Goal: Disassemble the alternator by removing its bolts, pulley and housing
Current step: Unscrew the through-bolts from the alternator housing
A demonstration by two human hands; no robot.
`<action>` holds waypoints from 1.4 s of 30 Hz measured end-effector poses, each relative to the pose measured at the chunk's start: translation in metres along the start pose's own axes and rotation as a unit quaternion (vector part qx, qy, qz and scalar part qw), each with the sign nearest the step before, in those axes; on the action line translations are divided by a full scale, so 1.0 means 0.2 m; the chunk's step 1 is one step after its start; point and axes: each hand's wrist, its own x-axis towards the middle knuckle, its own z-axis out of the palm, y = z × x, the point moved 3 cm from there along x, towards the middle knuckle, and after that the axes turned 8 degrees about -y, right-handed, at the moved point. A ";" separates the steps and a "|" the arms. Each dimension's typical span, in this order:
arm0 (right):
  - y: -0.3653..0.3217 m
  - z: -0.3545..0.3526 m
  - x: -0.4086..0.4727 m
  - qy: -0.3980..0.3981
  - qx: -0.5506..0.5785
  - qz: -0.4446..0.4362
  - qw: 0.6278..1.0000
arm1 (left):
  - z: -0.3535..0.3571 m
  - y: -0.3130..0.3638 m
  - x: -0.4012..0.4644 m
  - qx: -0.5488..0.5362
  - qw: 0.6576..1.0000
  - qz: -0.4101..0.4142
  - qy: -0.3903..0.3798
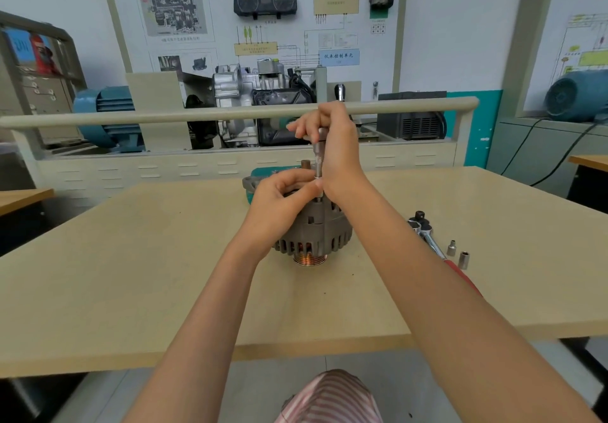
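Note:
The grey alternator [316, 231] stands on the wooden table [164, 274] with its grooved pulley [310, 259] facing down toward me. A slim metal socket extension [318, 159] stands upright on the alternator's top rim. My right hand [332, 146] grips the extension's upper end. My left hand [283, 197] rests on the alternator's top and pinches the extension's lower end, at the socket. The bolt under the socket is hidden.
A ratchet wrench [427, 235] with a red handle lies right of the alternator, with two small sockets [458, 253] beside it. A green object [260, 172] sits behind the alternator. A training stand with a gearbox [263, 100] fills the space behind the table.

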 end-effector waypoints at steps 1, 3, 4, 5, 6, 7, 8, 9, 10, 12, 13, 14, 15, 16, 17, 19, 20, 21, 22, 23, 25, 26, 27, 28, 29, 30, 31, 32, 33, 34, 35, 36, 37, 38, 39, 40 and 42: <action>0.00 0.01 0.00 -0.005 -0.003 -0.003 1.000 | 0.00 0.00 0.00 0.000 1.000 0.000 0.003; 0.00 0.03 -0.03 0.018 -0.060 -0.034 0.997 | 0.00 0.00 0.00 0.011 1.000 0.009 -0.003; 0.00 0.04 -0.06 0.038 -0.111 -0.066 0.991 | 0.01 0.00 0.00 0.016 1.000 0.015 -0.009; 0.00 0.04 -0.09 0.061 -0.186 -0.107 0.975 | 0.01 0.01 0.00 0.017 1.000 0.020 -0.013; 0.00 0.05 -0.12 0.093 -0.287 -0.144 0.943 | 0.01 0.00 0.00 0.017 1.000 0.021 -0.011; 0.00 0.06 -0.15 0.129 -0.398 -0.165 0.893 | 0.00 0.00 0.00 0.015 1.000 0.018 -0.003; 0.00 0.07 -0.16 0.157 -0.490 -0.170 0.840 | 0.00 -0.01 0.00 0.015 1.000 0.015 0.007; 0.00 0.08 -0.17 0.171 -0.544 -0.167 0.804 | -0.01 -0.01 0.00 0.016 1.000 0.013 0.016; 0.00 0.09 -0.18 0.177 -0.561 -0.163 0.792 | -0.01 -0.02 0.00 0.019 1.000 0.013 0.021; -0.01 0.09 -0.17 0.179 -0.518 -0.159 0.821 | 0.00 -0.01 0.00 0.023 0.999 0.021 0.016; -0.03 0.08 -0.16 0.175 -0.474 -0.156 0.849 | 0.00 0.01 -0.01 0.025 0.999 0.027 0.008; -0.04 0.08 -0.15 0.161 -0.428 -0.147 0.877 | 0.01 0.01 -0.01 0.027 0.999 0.030 0.001; -0.04 0.07 -0.13 0.137 -0.378 -0.132 0.906 | 0.01 0.02 -0.01 0.026 0.999 0.031 -0.006; -0.04 0.07 -0.10 0.109 -0.325 -0.110 0.933 | 0.01 0.02 -0.02 0.024 0.999 0.029 -0.016; -0.04 0.06 -0.08 0.082 -0.275 -0.085 0.954 | 0.01 0.02 -0.01 0.023 0.999 0.024 -0.025; -0.03 0.06 -0.05 0.040 -0.193 -0.039 0.980 | 0.00 0.01 0.00 0.022 0.999 0.006 -0.029; -0.02 0.05 -0.03 0.027 -0.154 -0.020 0.988 | 0.00 0.00 0.00 0.020 0.999 -0.003 -0.025; -0.02 0.04 -0.02 0.015 -0.116 -0.004 0.993 | 0.00 0.00 0.00 0.016 1.000 -0.008 -0.020; -0.01 0.03 -0.01 0.001 -0.079 0.006 0.997 | 0.01 0.00 0.00 0.012 1.000 -0.008 -0.013; -0.01 0.02 -0.01 -0.011 -0.044 0.010 0.999 | 0.01 0.00 0.00 0.010 1.000 -0.006 -0.006; -0.01 0.00 -0.02 -0.009 -0.006 0.001 1.000 | 0.02 0.01 0.00 0.017 1.000 0.004 0.010; -0.01 0.00 -0.03 0.010 -0.020 -0.015 1.000 | 0.02 0.01 0.00 0.024 1.000 0.008 0.012; -0.02 0.01 -0.05 0.032 -0.071 -0.045 0.996 | 0.02 0.00 0.00 0.028 1.000 0.013 0.007; -0.02 0.03 -0.08 0.058 -0.168 -0.083 0.981 | 0.02 0.00 0.00 0.029 0.999 0.015 0.004; -0.02 0.04 -0.11 0.087 -0.297 -0.122 0.943 | 0.02 0.00 0.00 0.027 1.000 0.012 0.007; -0.01 0.05 -0.13 0.117 -0.432 -0.147 0.882 | 0.01 0.00 0.00 0.019 1.000 0.006 0.016; -0.01 0.07 -0.15 0.138 -0.538 -0.149 0.818 | 0.01 0.00 0.00 0.013 1.000 0.001 0.024; 0.00 0.08 -0.15 0.150 -0.597 -0.139 0.776 | 0.01 0.00 0.00 0.012 0.999 -0.001 0.030; 0.00 0.08 -0.15 0.154 -0.614 -0.128 0.763 | 0.01 0.00 0.00 0.014 0.999 0.000 0.032; 0.00 0.08 -0.15 0.155 -0.597 -0.125 0.777 | 0.01 0.00 -0.01 0.016 0.999 0.004 0.030; -0.01 0.08 -0.13 0.150 -0.559 -0.129 0.805 | 0.02 0.00 -0.01 0.018 1.000 0.008 0.020; -0.03 0.07 -0.12 0.144 -0.511 -0.134 0.837 | 0.01 0.01 -0.01 0.017 1.000 0.012 0.008; -0.04 0.07 -0.10 0.129 -0.461 -0.137 0.867 | 0.01 0.01 -0.01 0.015 1.000 0.016 -0.002; -0.04 0.06 -0.08 0.107 -0.400 -0.129 0.901 | 0.01 0.02 -0.01 0.010 1.000 0.021 -0.012; -0.04 0.05 -0.06 0.084 -0.326 -0.110 0.935 | 0.01 0.02 -0.01 0.005 1.000 0.022 -0.019; -0.04 0.04 -0.04 0.064 -0.248 -0.083 0.963 | 0.01 0.02 -0.01 0.002 1.000 0.020 -0.022; -0.02 0.03 -0.02 0.026 -0.117 -0.026 0.992 | 0.01 0.01 0.00 0.000 1.000 0.012 -0.021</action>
